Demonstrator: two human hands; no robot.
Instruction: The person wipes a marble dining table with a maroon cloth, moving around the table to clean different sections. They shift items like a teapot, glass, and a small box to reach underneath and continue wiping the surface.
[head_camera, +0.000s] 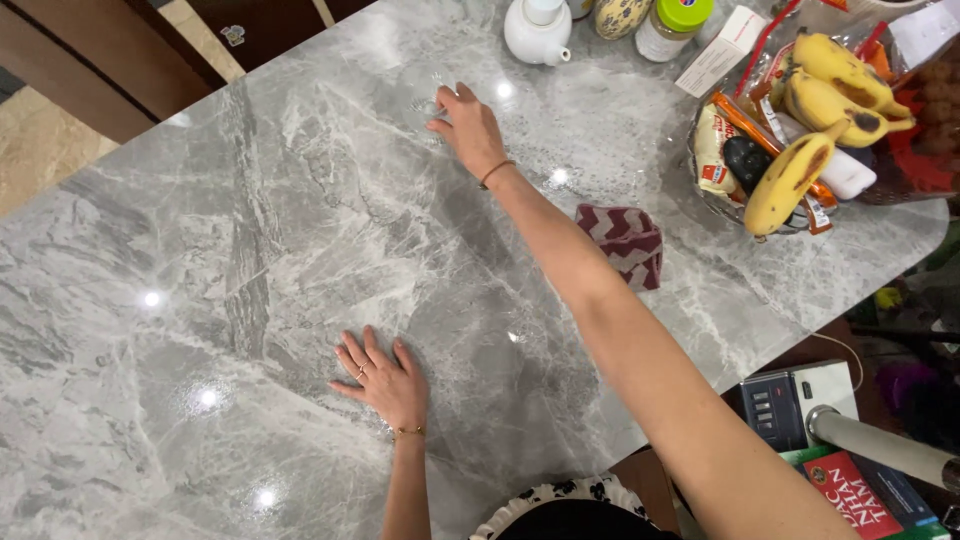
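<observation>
A grey marble desk (250, 250) filled most of the view, with its things crowded at the far right. A glass bowl (700, 170) there held three spotted bananas (800, 170), wrapped snack bars (715, 150) and a dark remote-like object (745, 160). At the far edge stood a white teapot (535, 30), a patterned jar (620, 15) and a jar with a green lid (672, 25), with a small white box (725, 45) just beside them. A folded cloth with a maroon and white zigzag pattern (625, 245) lay on the desk right of the outstretched forearm, near it but not under it. Off the near right edge of the desk sat a white device with buttons (790, 400), a grey tube (880, 445) and a red and green book (870, 500).

Nothing lay between the two hands; the stretch of desk there was bare stone.

The right hand (470, 130) reached far across the desk, fingers curved around a small clear glass (432, 105) that stood on the desk just near of the teapot. The glass was hard to make out against the marble, and whether the fingers were clamped on it or only touching it could not be told. The left hand (385, 380) lay flat on the near part of the desk, palm down, fingers spread apart, holding nothing, with a ring on one finger and a thin bracelet at the wrist.
</observation>
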